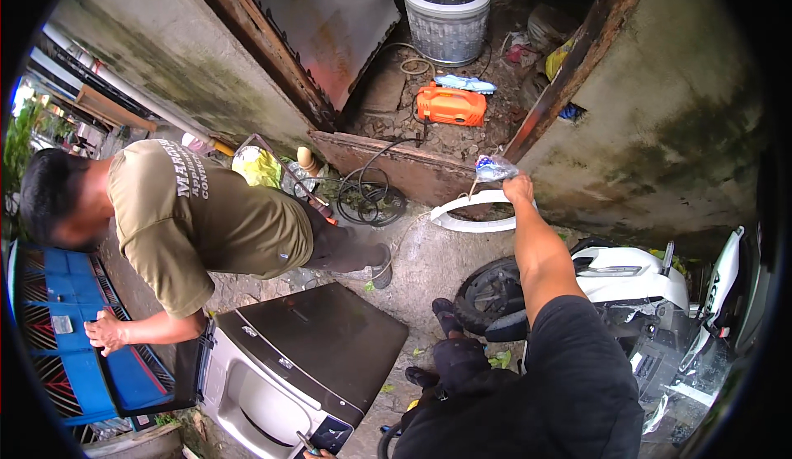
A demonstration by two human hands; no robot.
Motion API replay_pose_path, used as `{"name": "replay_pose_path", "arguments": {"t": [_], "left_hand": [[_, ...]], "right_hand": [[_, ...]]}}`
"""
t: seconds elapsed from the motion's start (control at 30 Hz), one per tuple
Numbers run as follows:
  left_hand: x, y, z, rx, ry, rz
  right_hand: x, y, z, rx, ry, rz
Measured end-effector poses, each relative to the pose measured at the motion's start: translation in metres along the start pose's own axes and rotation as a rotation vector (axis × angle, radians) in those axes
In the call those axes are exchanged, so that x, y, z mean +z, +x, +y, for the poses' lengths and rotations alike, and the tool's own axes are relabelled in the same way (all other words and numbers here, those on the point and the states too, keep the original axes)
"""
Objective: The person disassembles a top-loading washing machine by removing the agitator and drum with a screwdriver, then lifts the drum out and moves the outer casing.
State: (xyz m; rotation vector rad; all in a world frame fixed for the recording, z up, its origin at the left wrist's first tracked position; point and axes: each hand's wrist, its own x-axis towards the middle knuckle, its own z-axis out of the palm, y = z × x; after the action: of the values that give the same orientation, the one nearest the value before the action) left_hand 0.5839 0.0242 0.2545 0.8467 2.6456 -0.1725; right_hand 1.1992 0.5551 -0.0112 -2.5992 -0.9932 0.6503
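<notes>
My right hand (518, 188) is stretched out toward the doorway, gripping a crumpled clear plastic bag (495, 170) with blue printing. Directly below it is a white plastic ring (470, 223), near a rusty low sill. My left hand (318, 452) shows only slightly at the bottom edge, closed on a small metal tool (305, 441) beside a grey top-loading washing machine (301, 343), which lies at an angle on the concrete.
A co-worker in an olive shirt (190, 211) bends at left, one hand on a blue panel (62, 319). A white scooter (627, 282) stands at right. Inside the rusty doorway are a perforated drum (445, 30) and orange pressure washer (451, 107). Coiled black hose (371, 203) lies centre-left.
</notes>
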Motion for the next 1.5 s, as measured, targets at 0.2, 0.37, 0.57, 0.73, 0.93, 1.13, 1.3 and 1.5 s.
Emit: {"name": "replay_pose_path", "arguments": {"t": [0.2,0.37,0.57,0.73,0.93,1.13,1.3,1.5], "left_hand": [[0.018,-0.024,0.015,-0.162,-0.340,0.134],[0.024,-0.019,0.017,-0.061,-0.169,-0.067],[-0.012,-0.028,0.062,-0.140,-0.279,-0.199],[0.031,-0.014,0.018,-0.066,-0.283,-0.133],[0.035,-0.005,0.018,-0.070,-0.430,-0.060],[0.047,0.010,-0.007,-0.022,-0.376,-0.164],[0.086,0.013,-0.047,0.035,-0.642,-0.108],[0.040,-0.010,0.008,-0.063,-0.594,-0.153]], "right_hand": [[-0.007,-0.020,0.010,0.120,-0.263,-0.293],[-0.016,-0.029,-0.020,0.065,-0.350,-0.391],[-0.015,-0.029,-0.103,-0.151,-0.404,-0.445],[-0.022,-0.070,-0.176,-0.132,-0.254,-0.614],[0.017,-0.045,-0.185,-0.279,-0.493,-0.573],[0.072,-0.030,-0.189,-0.235,-0.402,-0.504],[0.057,-0.048,-0.201,-0.269,-0.375,-0.529],[0.045,-0.063,-0.114,-0.291,-0.291,-0.678]]}}
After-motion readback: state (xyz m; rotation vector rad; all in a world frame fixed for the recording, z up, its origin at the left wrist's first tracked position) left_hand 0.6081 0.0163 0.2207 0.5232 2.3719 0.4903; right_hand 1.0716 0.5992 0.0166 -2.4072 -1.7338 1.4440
